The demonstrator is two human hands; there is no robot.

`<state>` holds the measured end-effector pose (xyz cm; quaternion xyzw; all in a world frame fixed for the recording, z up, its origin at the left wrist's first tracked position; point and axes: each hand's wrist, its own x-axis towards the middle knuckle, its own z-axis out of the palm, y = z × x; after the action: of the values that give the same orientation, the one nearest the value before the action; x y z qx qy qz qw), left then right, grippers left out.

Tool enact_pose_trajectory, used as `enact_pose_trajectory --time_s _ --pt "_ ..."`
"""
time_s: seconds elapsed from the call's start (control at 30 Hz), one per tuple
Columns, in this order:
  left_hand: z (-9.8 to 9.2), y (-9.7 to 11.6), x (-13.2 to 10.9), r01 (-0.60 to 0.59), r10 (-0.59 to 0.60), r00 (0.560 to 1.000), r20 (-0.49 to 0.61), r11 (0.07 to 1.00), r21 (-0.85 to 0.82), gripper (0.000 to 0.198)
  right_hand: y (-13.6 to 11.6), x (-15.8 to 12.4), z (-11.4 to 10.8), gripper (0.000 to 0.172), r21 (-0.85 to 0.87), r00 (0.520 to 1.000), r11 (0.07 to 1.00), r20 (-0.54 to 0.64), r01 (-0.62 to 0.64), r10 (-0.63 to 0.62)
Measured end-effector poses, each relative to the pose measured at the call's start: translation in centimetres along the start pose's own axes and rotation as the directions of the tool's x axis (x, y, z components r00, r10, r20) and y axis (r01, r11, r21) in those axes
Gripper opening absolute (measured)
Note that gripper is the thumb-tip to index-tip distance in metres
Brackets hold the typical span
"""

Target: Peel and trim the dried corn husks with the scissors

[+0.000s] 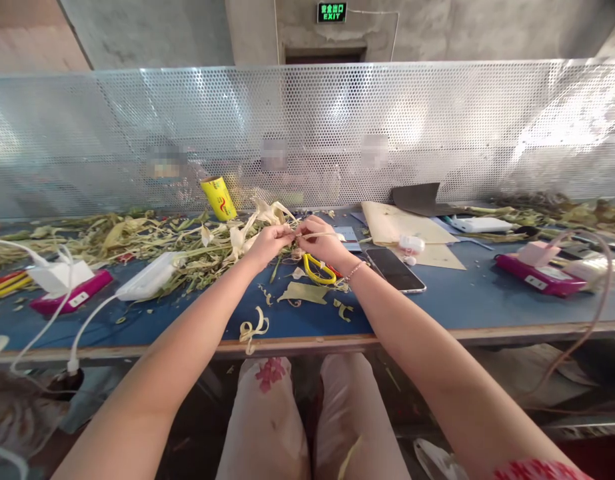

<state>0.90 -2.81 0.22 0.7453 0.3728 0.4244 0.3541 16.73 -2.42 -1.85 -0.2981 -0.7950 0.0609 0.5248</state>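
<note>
Above the blue table, my left hand (270,244) and my right hand (321,241) meet fingertip to fingertip, both closed in a pinch. A thin pale dried stalk (321,234) runs across the fingers of my right hand, its left end at the fingertips of my left. Just behind my left hand stand cream, papery petals or husks (272,212). Below my right hand lie yellow-handled scissors (319,270), their blades hidden. Nearer me are a flat greenish strip (304,292) and a curled pale peeling (255,327).
Dried stalks (182,257) cover the table's left side, beside a yellow roll (219,199). A phone (395,269) lies right, before beige sheets (402,225). Magenta power strips (72,293) with cables sit at both sides. A perforated metal screen (327,113) stands behind.
</note>
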Motion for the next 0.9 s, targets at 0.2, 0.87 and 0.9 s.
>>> enact_pose_trajectory --time_s 0.2,0.87,0.9 --pt "0.17 0.48 -0.19 0.171 -0.174 0.985 -0.001 0.966 -0.196 0.017 -0.3 -0.03 -0.42 0.007 0.004 1.0 1.0 -0.003 0.001 -0.001" --pt "0.47 0.4 -0.12 0.142 -0.136 0.989 0.055 0.979 -0.148 0.007 -0.12 -0.01 -0.37 0.011 0.004 0.996 0.997 0.039 0.076 -0.076" --pt "0.41 0.5 -0.12 0.144 -0.137 0.989 0.057 0.979 -0.147 0.007 -0.17 0.04 -0.36 0.011 0.021 0.998 0.998 0.025 0.065 -0.066"
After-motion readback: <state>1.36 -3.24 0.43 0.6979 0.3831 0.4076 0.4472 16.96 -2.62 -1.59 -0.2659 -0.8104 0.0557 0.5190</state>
